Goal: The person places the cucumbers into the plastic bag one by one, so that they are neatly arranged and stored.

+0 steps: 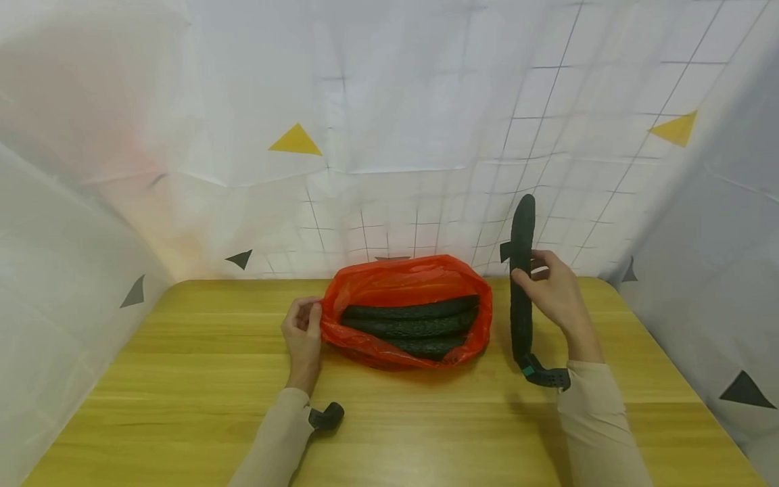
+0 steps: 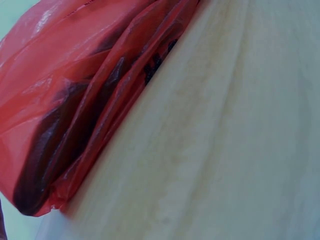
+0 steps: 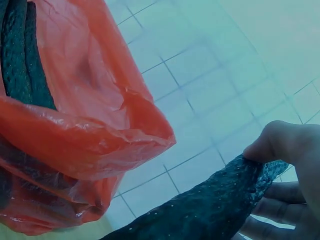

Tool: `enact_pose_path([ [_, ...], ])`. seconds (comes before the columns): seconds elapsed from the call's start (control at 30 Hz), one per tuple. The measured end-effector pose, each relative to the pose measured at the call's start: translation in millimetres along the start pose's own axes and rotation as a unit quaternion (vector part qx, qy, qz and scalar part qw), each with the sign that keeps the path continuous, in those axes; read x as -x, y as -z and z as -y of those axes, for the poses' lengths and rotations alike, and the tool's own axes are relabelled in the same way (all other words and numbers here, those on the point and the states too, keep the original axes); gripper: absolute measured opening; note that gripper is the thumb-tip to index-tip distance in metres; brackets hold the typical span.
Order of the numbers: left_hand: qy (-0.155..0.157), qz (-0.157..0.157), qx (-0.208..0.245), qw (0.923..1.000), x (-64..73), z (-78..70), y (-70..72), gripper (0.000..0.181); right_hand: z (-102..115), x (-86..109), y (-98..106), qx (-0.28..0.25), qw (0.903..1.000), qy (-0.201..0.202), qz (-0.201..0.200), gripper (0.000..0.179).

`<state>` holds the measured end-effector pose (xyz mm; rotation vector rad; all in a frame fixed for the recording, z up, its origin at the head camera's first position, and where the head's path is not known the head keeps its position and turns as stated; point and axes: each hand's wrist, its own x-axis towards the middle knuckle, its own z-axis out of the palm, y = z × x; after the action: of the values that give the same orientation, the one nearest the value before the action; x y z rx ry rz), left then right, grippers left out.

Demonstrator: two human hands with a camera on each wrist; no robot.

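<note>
A red plastic bag (image 1: 406, 274) lies on the table with its mouth spread open. Several dark green cucumbers (image 1: 414, 329) lie side by side inside it. My left hand (image 1: 303, 331) pinches the bag's left rim between thumb and fingers. To the right of the bag, my right hand (image 1: 550, 287) grips another cucumber (image 1: 521, 237) around its middle, holding it upright above the table. In the right wrist view the thumb and fingers of the right hand (image 3: 290, 170) close on this cucumber (image 3: 200, 205), apart from the bag (image 3: 100, 120). The left wrist view shows only the bag's side (image 2: 75, 90).
The wooden table (image 1: 426, 433) reaches to a white sheet backdrop (image 1: 395, 101) with grid lines and triangle marks. White sheets also hang at the left and right sides. Each wrist wears a dark camera mount, such as the left one (image 1: 326, 416).
</note>
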<state>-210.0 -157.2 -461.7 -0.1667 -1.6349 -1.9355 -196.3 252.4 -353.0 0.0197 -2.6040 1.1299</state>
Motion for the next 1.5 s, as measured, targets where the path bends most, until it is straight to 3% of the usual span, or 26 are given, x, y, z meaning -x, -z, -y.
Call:
enact_pose_path([
  [0.33,-0.003,0.004,-0.008,1.0000,-0.4,0.0,0.2,0.019,7.8,3.3,4.0,-0.047,0.9958,0.011,-0.077,0.052],
  [0.57,-0.006,0.004,-0.007,1.0000,-0.6,0.2,-0.2,0.017,12.0,5.0,6.3,-0.120,0.9823,0.021,-0.142,0.046],
  [0.93,0.008,0.014,-0.003,0.9999,0.3,-8.0,0.8,0.016,16.0,4.9,7.7,-0.214,0.9645,0.015,-0.154,0.043],
  [1.1,0.015,0.009,-0.011,0.9998,0.5,-5.3,0.7,0.016,17.6,4.2,7.2,-0.295,0.9404,0.029,-0.167,0.042],
  [1.33,-0.006,0.004,-0.014,0.9999,-0.1,0.4,0.0,0.019,21.0,4.4,7.8,-0.386,0.9036,0.047,-0.180,0.041],
  [1.5,-0.001,0.005,-0.014,0.9999,0.0,-1.4,-0.1,0.017,23.1,4.7,7.8,-0.409,0.8915,0.039,-0.190,0.039],
])
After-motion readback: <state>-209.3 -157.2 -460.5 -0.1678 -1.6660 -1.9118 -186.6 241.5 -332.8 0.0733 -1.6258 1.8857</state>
